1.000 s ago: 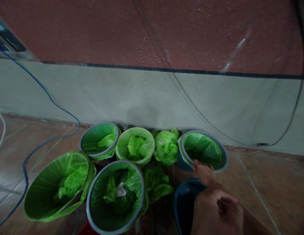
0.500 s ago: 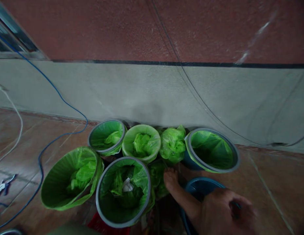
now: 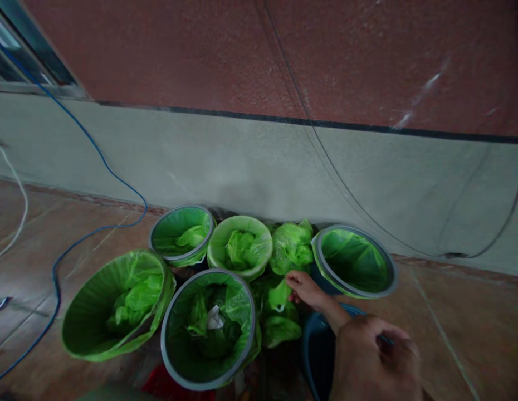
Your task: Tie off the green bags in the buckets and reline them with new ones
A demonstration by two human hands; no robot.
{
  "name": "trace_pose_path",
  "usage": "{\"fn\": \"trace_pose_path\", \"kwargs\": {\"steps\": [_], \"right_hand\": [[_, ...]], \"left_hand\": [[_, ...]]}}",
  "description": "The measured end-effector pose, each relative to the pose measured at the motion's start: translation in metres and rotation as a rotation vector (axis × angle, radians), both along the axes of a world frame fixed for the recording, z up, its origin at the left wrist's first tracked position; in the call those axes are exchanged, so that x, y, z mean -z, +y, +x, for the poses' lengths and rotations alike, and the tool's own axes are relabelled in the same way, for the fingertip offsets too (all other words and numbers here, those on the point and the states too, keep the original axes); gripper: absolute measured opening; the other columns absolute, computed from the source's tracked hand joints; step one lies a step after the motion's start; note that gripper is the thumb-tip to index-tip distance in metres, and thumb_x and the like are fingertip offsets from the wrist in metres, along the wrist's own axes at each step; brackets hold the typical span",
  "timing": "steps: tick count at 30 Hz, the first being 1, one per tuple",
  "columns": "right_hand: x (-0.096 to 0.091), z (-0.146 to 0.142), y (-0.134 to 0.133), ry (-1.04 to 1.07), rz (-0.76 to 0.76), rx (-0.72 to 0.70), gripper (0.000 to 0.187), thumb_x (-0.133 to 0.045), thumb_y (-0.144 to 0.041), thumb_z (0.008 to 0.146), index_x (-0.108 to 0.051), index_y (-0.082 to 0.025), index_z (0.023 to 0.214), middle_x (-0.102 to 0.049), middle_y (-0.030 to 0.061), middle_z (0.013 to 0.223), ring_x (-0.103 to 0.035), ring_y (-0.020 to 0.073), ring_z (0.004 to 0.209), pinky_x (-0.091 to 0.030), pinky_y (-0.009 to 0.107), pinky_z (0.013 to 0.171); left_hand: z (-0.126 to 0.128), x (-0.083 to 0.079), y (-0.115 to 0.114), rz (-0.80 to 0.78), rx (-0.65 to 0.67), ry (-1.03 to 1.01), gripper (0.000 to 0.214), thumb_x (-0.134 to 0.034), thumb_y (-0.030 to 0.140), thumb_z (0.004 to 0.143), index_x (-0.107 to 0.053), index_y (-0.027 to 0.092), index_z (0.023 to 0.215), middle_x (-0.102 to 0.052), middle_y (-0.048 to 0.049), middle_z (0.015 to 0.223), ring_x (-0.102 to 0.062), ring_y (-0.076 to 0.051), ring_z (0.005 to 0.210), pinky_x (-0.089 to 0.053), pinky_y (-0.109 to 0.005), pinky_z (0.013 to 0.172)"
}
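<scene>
While green-lined bins [image 3: 204,384] stand left of and beyond the left hand [image 3: 376,356], a blue bin [image 3: 309,341] shows just beside it; that hand curls loosely, any grip unclear; the right hand [image 3: 304,288], nearly closed, pinches green plastic [image 3: 278,296] at its left.

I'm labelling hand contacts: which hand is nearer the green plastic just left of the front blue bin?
Right. The right hand pinches the green plastic; the left hand is farther off, to its lower right, nearer the camera.
</scene>
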State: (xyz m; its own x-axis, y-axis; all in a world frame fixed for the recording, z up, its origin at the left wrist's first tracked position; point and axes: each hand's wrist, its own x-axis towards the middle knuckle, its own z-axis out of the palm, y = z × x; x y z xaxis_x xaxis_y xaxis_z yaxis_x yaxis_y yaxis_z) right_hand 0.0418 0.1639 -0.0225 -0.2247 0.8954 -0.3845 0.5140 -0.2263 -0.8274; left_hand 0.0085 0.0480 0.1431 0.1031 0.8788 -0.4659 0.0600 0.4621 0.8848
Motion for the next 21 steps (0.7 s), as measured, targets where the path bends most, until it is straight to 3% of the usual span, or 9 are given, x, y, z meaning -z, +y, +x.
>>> {"fn": "trace_pose_path", "kwargs": {"steps": [2, 4, 9, 13, 17, 21], "right_hand": [[-0.008, 0.016, 0.001, 0.002, 0.082, 0.032, 0.021, -0.053, -0.039, 0.081, -0.054, -0.021, 0.071, -0.056, -0.0001, 0.068, -0.058, 0.0154, 0.067, -0.046, 0.027, 0.061], [-0.029, 0.035, -0.003, 0.133, 0.112, 0.07, 0.022, -0.054, -0.043, 0.082, -0.057, -0.021, 0.078, -0.056, -0.0007, 0.071, -0.056, 0.015, 0.068, -0.046, 0.026, 0.062], [-0.103, 0.064, -0.013, 0.407, 0.149, 0.196, 0.028, -0.066, -0.046, 0.079, -0.058, -0.02, 0.08, -0.051, -0.0037, 0.067, -0.046, 0.0095, 0.06, -0.039, 0.02, 0.055], [-0.156, 0.075, -0.033, 0.547, 0.122, 0.27, 0.028, -0.07, -0.044, 0.077, -0.06, -0.019, 0.084, -0.054, -0.0033, 0.069, -0.049, 0.0092, 0.061, -0.042, 0.019, 0.056], [-0.213, 0.082, -0.068, 0.637, 0.164, 0.321, 0.027, -0.071, -0.043, 0.076, -0.064, -0.022, 0.091, -0.064, 0.0013, 0.079, -0.06, 0.0137, 0.07, -0.051, 0.025, 0.064], [-0.261, 0.1, -0.101, 0.633, 0.302, 0.401, 0.027, -0.074, -0.046, 0.071, -0.066, -0.026, 0.087, -0.066, 0.0018, 0.075, -0.062, 0.015, 0.064, -0.053, 0.027, 0.06]], "left_hand": [[-0.004, 0.0, 0.003, 0.044, 0.007, -0.049, 0.024, -0.057, 0.031, 0.082, -0.073, 0.02, 0.095, -0.071, -0.0068, 0.097, -0.063, -0.019, 0.086, -0.05, -0.031, 0.083], [-0.008, -0.001, 0.007, 0.113, 0.002, -0.112, 0.024, -0.054, 0.027, 0.084, -0.072, 0.019, 0.097, -0.071, -0.0063, 0.096, -0.064, -0.018, 0.084, -0.05, -0.029, 0.08], [-0.019, -0.004, 0.012, 0.257, -0.191, -0.022, 0.026, -0.049, 0.025, 0.087, -0.062, 0.019, 0.109, -0.068, -0.0065, 0.104, -0.062, -0.018, 0.094, -0.048, -0.031, 0.088], [-0.025, 0.002, 0.012, 0.351, -0.273, 0.126, 0.05, -0.052, 0.026, 0.086, -0.043, 0.019, 0.135, -0.056, -0.0115, 0.129, -0.055, -0.023, 0.115, -0.042, -0.037, 0.101], [-0.026, 0.006, 0.01, 0.518, -0.152, 0.245, 0.079, -0.061, 0.023, 0.077, -0.025, 0.018, 0.147, -0.039, -0.0129, 0.148, -0.037, -0.026, 0.135, -0.029, -0.039, 0.113], [-0.021, 0.008, 0.004, 0.556, 0.061, 0.399, 0.091, -0.07, 0.025, 0.069, -0.027, 0.021, 0.148, -0.045, -0.0113, 0.146, -0.038, -0.029, 0.134, -0.028, -0.041, 0.113]]}}
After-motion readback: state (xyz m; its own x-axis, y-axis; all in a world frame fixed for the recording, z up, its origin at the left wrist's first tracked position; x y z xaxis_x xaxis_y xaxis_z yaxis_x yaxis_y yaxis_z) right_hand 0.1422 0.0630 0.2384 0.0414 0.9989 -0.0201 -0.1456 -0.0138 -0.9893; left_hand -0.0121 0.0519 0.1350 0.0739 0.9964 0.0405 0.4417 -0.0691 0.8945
